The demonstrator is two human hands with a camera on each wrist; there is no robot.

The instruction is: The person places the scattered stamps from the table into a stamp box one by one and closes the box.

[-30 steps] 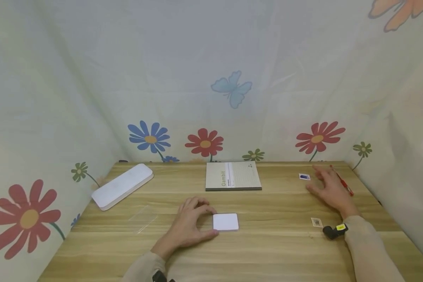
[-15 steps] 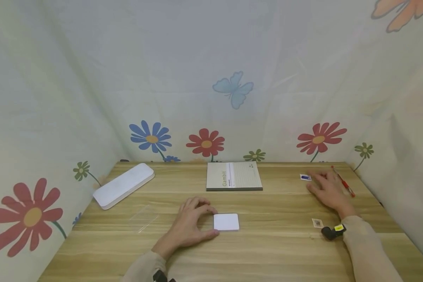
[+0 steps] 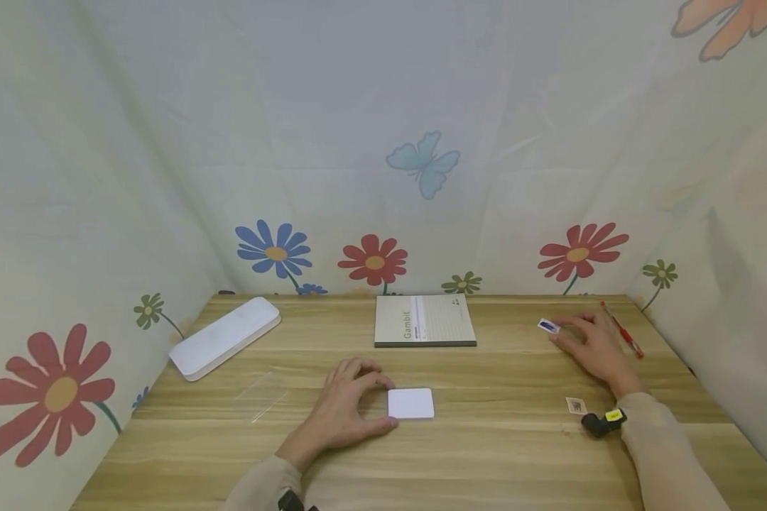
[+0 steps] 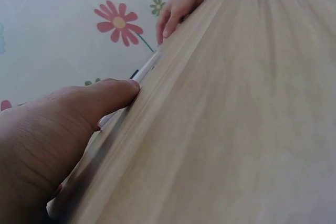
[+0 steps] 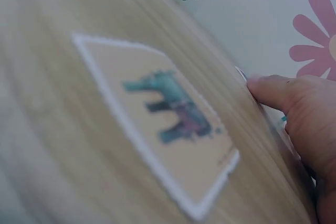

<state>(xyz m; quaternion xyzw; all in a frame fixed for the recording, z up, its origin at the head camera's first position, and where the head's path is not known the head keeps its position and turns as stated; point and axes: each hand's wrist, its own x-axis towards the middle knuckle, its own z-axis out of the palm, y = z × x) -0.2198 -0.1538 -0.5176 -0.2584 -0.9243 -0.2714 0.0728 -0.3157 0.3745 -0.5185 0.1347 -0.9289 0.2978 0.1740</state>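
My left hand [image 3: 345, 404] holds a small white card [image 3: 411, 403] with rounded corners on the table, thumb at its near left corner and forefinger at the far left one. In the left wrist view the thumb [image 4: 118, 95] lies right at the card's edge. Toward the back right, my right hand [image 3: 591, 348] pinches a small postage stamp [image 3: 548, 326] with a blue picture between thumb and forefinger; the stamp is tilted. A second stamp [image 3: 576, 406], tan with a white perforated border, lies flat below the right wrist. Its animal figure [image 5: 173, 106] shows large in the right wrist view.
A notebook [image 3: 425, 321] lies at the back middle of the table. The red pen [image 3: 623, 331] is right of my right hand. At the left are a long white case [image 3: 225, 338] and a clear plastic sheet [image 3: 262, 397]. Flowered cloth [image 3: 332, 142] hangs behind.
My right hand has shifted slightly left, closed its fingertips on the blue stamp and tilted it from the flat. The left hand and white card stay in place.
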